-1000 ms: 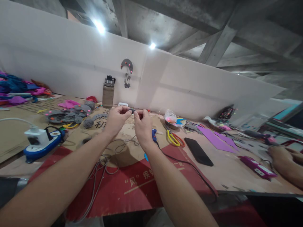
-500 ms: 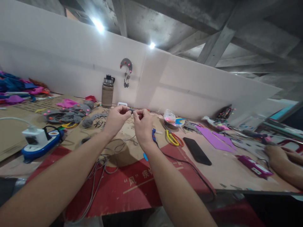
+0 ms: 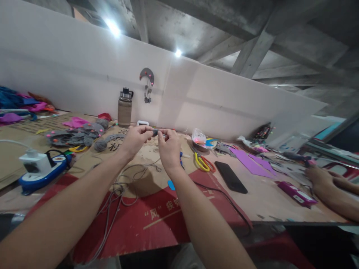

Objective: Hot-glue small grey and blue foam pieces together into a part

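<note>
My left hand point(image 3: 137, 141) and my right hand point(image 3: 170, 148) meet above the middle of the table, thumbs and fingertips closed. Pinched between them is a small dark grey piece point(image 3: 155, 132), which looks like felt; the fingers hide most of it. Beneath my wrists, a loose grey cord point(image 3: 120, 189) lies in tangled loops over brown paper and a red printed sheet point(image 3: 131, 231). Left of my hands are grey yarn balls point(image 3: 100, 145) and a heap of grey felt pieces with pink dots point(image 3: 70, 137).
A bottle point(image 3: 125, 108) stands by the white partition, where a grey crescent ornament point(image 3: 147, 76) hangs. Rightward lie scissors point(image 3: 202, 163), a black phone point(image 3: 230, 177), purple sheets point(image 3: 251, 161) and a magenta box point(image 3: 297, 194). A co-worker's hand point(image 3: 322, 183) is far right; a power strip point(image 3: 45, 175) is left.
The view has shifted slightly, so the scene sits a little further left. Both hands keep their pinch, and more of the dark grey piece shows between the fingertips.
</note>
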### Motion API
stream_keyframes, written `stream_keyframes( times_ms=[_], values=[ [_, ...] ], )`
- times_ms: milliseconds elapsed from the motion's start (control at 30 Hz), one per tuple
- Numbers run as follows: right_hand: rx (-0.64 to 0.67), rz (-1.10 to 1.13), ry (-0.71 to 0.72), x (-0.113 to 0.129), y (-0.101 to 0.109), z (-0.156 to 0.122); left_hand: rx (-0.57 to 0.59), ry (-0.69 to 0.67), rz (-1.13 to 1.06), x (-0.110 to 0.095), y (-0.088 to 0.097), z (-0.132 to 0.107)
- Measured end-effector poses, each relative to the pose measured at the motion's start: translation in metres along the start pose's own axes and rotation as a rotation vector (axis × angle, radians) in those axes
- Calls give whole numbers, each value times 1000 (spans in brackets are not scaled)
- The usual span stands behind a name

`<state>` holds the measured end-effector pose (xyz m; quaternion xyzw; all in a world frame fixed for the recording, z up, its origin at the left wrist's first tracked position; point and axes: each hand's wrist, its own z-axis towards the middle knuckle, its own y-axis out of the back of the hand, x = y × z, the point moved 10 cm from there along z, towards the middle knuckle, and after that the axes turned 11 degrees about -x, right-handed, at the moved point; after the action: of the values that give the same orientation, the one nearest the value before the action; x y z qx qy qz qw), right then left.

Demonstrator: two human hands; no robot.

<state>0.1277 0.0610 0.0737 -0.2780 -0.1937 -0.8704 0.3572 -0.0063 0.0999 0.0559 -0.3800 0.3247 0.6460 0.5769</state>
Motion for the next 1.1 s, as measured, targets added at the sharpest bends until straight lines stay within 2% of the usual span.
stream_keyframes(
  times_ms=[167,267,567,667,767,1100],
  values=[
    [7,-36,14,-1,2,1,71,12,33,-1,-3,1],
    [21,-49,40,-1,1,-1,67,-3,82,-5,-3,0],
    [81,-84,192,9,-4,-8,79,-182,291,-16,-4,-3],
    [135,-30,150,5,-8,-9,30,-201,369,-16,1,-2],
    [166,67,71,1,-11,-11,-15,-169,331,-12,5,0],
    [105,204,-59,-7,-11,-16,-132,-91,138,-6,12,-1]
  ],
)
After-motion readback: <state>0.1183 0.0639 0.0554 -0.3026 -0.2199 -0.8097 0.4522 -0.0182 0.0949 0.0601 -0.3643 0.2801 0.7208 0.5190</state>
